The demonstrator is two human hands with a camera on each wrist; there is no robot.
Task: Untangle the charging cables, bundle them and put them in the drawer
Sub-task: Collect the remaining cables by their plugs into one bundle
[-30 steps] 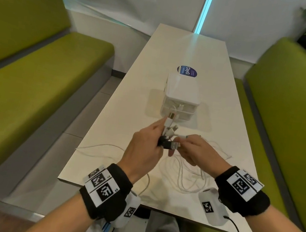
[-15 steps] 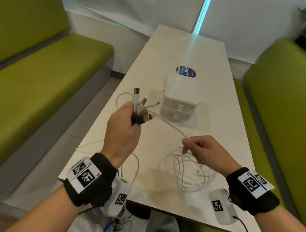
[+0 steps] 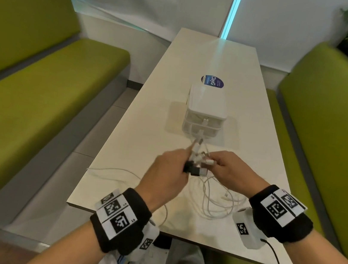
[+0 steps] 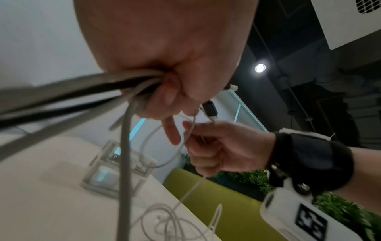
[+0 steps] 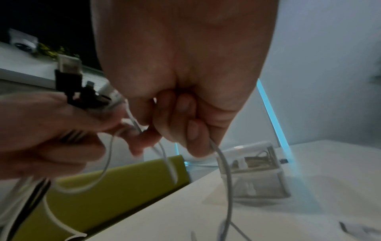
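Left hand [image 3: 167,177] gripped cable ends [image 3: 195,164] | right hand [image 3: 229,174] pinched one cable [image 5: 224,171] | drawers [image 3: 204,116] beyond, on surface [image 3: 142,140].

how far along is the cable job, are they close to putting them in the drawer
Not close. Done: the plug ends are gathered in the left hand. In hand: the right hand pinches one white cable beside that cluster. Left: loose cable loops lie tangled on the table, nothing is bundled, and the drawer unit looks shut.

Where the cables [image 3: 215,196] cross inside both hands is hidden; the drawer unit's [image 3: 205,114] contents look blurred.
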